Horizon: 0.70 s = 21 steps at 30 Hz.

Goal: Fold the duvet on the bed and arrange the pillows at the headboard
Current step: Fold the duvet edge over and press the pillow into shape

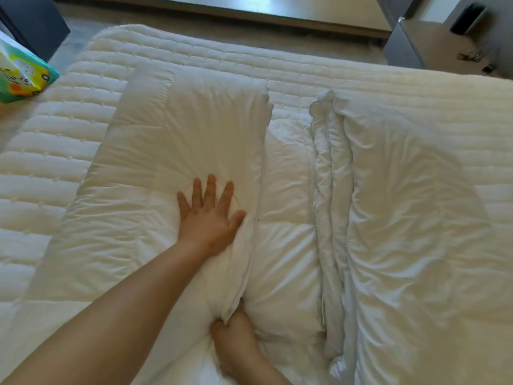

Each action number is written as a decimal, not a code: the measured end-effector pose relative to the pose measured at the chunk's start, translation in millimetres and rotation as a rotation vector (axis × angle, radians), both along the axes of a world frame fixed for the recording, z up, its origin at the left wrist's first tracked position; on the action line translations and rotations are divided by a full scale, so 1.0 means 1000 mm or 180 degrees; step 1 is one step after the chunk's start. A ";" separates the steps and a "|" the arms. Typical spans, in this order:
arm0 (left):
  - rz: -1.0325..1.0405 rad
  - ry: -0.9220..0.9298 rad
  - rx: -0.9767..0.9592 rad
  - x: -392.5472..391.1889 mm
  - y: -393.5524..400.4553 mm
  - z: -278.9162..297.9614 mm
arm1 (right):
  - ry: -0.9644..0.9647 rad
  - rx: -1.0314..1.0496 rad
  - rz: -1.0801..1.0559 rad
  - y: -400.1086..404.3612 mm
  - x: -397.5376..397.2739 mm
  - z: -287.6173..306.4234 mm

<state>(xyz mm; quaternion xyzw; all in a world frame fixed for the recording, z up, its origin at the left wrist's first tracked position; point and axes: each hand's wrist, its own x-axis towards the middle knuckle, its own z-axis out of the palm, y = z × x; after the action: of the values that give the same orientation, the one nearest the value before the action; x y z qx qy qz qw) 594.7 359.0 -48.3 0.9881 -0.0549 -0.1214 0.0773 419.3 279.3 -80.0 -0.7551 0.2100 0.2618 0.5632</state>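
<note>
One white duvet (172, 151) fills the middle of the frame, folded so that two flaps lie over a flat middle strip, one flap at centre left and one at centre right. Two bare hands are in view: the left hand (208, 215) at centre and the right hand (231, 329) at lower centre. One quilted mattress (194, 51) lies beneath. One colourful package (20, 73) sits at upper left.
</note>
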 end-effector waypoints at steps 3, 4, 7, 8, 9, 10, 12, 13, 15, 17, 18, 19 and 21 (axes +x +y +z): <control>0.0170 -0.0016 0.0102 0.000 -0.009 0.001 | -0.0071 -0.0187 0.0223 -0.015 -0.001 0.021; 0.0211 -0.0029 0.0075 0.000 -0.012 0.004 | -0.0061 -0.0160 0.0342 -0.024 -0.004 0.032; 0.0252 -0.0016 -0.0089 -0.007 -0.019 0.011 | -0.0243 -0.0288 0.0597 -0.073 -0.021 0.078; 0.0234 0.0003 -0.0155 -0.009 -0.021 0.014 | -0.0436 -0.0364 0.0540 -0.094 -0.025 0.097; 0.0210 0.0027 -0.0214 -0.011 -0.023 0.017 | -0.0719 -0.0519 0.0324 -0.114 -0.023 0.117; 0.0170 0.0047 -0.0251 -0.013 -0.027 0.019 | -0.1063 -0.0701 0.0019 -0.139 -0.022 0.132; 0.0001 0.0049 -0.0223 -0.017 -0.038 0.021 | -0.1824 -0.1468 -0.0417 -0.194 -0.015 0.139; -0.0126 0.0055 -0.0175 -0.020 -0.046 0.019 | -0.2015 -0.2009 -0.0405 -0.216 -0.008 0.133; -0.0467 0.0114 0.0026 -0.029 -0.063 0.012 | -0.1936 -0.2900 0.0089 -0.243 0.004 0.100; -0.0951 0.0244 0.0295 -0.043 -0.081 0.001 | -0.1648 -0.3325 0.0965 -0.245 0.007 0.052; -0.1100 0.0335 0.0323 -0.049 -0.088 -0.003 | -0.1523 -0.3376 0.1303 -0.240 0.005 0.031; -0.1057 0.0381 0.0199 -0.052 -0.096 -0.005 | -0.1494 -0.3420 0.1484 -0.235 0.002 0.014; -0.0503 0.0189 -0.0451 -0.053 -0.115 -0.002 | -0.1507 -0.3463 0.1585 -0.229 -0.002 -0.004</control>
<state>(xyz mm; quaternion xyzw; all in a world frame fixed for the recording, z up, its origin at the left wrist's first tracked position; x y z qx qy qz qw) 542.1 243.6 -50.0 0.9687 -0.1387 -0.1522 0.1387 417.6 50.1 -84.2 -0.9963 0.0012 0.0671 0.0532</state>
